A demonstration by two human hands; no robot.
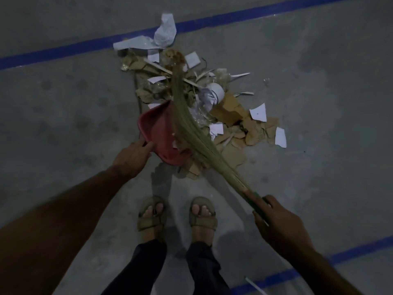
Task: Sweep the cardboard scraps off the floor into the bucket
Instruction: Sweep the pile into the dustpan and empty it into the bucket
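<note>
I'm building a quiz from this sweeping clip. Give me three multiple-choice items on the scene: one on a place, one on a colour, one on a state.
1. Where does the red plastic dustpan sit?
A. at the near left edge of the pile of torn brown cardboard and white paper scraps
B. behind the feet
C. on the far blue floor line

2. What colour is the handle of the straw broom?
A. red
B. green
C. white

3. What is the right hand doing?
A. hanging free
B. pressing flat on the floor
C. gripping the broom handle

Answers: 1 A, the dustpan touches the pile's near left side, held by the left hand. 2 B, green shows just above the fingers. 3 C, the fingers curl round the handle.
</note>
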